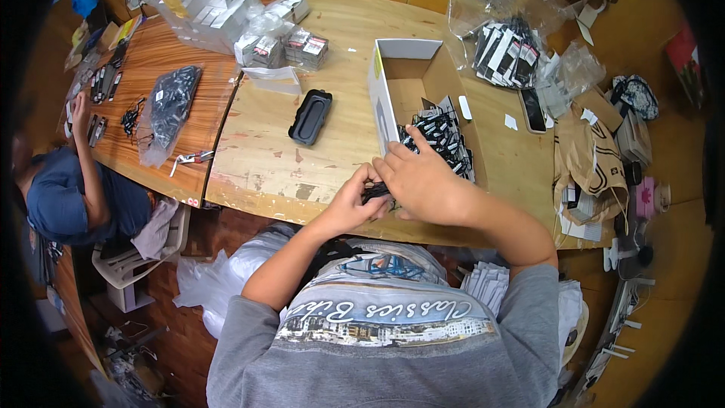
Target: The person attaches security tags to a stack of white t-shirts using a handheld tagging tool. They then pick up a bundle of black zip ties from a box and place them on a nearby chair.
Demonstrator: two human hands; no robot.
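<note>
My left hand (353, 202) is closed round a small bundle of thin black pieces (375, 193) at the table's front edge. Against it lies my right hand (424, 178), its fingers bent over the left fingertips and the bundle; what it grips is hidden beneath it. Just beyond both hands, a white cardboard box (384, 98) with a brown inside lies with its open side up. Many small black items with white markings (444, 136) are heaped in its near end, partly behind my right hand.
Left of the box is a black plastic case (310, 117). Bagged small cartons (306, 47) stand farther back. To the right are bagged black-and-white packets (507, 53), a phone (532, 110) and a paper bag (589, 155). Another person (83, 196) sits at the left table.
</note>
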